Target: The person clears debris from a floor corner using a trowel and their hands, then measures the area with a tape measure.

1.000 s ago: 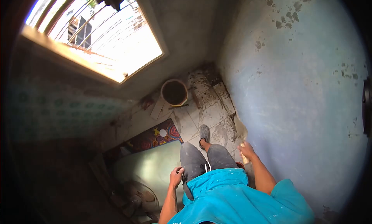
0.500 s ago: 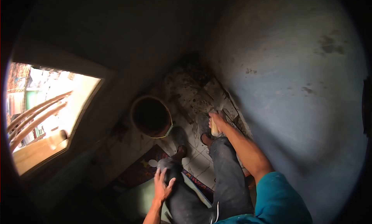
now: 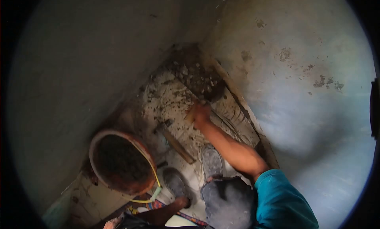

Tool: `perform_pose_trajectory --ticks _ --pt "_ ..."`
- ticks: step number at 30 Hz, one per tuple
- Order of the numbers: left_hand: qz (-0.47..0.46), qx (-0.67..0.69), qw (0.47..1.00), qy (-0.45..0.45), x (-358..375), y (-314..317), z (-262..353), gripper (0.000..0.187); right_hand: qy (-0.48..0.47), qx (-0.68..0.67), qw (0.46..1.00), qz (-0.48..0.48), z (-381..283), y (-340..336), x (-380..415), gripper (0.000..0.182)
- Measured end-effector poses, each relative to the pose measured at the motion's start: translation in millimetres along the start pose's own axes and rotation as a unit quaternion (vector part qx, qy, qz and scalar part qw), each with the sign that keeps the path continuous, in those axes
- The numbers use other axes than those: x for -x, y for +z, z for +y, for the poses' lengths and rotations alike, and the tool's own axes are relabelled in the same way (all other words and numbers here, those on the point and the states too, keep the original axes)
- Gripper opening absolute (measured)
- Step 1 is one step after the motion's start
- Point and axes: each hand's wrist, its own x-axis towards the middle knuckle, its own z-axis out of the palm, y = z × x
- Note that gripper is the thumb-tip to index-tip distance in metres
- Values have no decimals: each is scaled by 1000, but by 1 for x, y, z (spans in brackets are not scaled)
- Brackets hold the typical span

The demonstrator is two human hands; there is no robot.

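Note:
Over the littered floor, my right hand is closed around a pale, wooden-looking handle. The rest of that tool is hard to make out. Dark soil and rubble lie just beyond the hand in the corner. My left hand shows only as a small part at the bottom edge, by my dark trousers; its fingers are hidden. A hammer-like tool with a wooden handle rests on the floor left of my right forearm.
A round reddish bucket with dark material inside and a yellow-green handle stands at the left. Walls meet at the corner. My shoes are on the floor, near a colourful mat.
The view has shifted toward the corner, and the window has left it. My right hand has reached forward with the handle. My left hand has dropped to the bottom edge.

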Motion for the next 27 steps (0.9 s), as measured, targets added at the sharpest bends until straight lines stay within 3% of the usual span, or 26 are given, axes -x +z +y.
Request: perform_pose_trajectory --ticks 3,4,6,7,8,10,12,18,22,27 --pt "-22 47 999 4 -9 8 -7 50 -65 42 995 64 48 26 -38 27" --pt "-13 44 999 17 -14 9 -10 50 -76 31 995 59 34 33 -27 27" --pt "-56 86 991 89 -13 9 -17 51 -26 59 998 15 15 33 4 39" --pt "-48 102 990 90 -9 10 -14 53 -33 93 995 -29 13 19 2 34" --pt "-38 103 990 93 -5 14 -16 53 -39 127 988 -74 10 0 0 29" --pt "38 175 981 80 0 19 -21 53 -71 185 978 -71 1 -26 1 27" --pt "77 172 980 58 8 22 -21 52 -183 422 887 -24 -9 -56 -11 36" --pt "80 190 978 43 18 24 -36 53 -31 442 876 -191 -51 -52 -43 32" --pt "84 187 978 34 25 25 -27 54 -40 402 889 -214 -51 -52 -55 32" --pt "93 176 979 33 25 28 -27 54 -63 447 856 -253 -73 -61 -53 35"
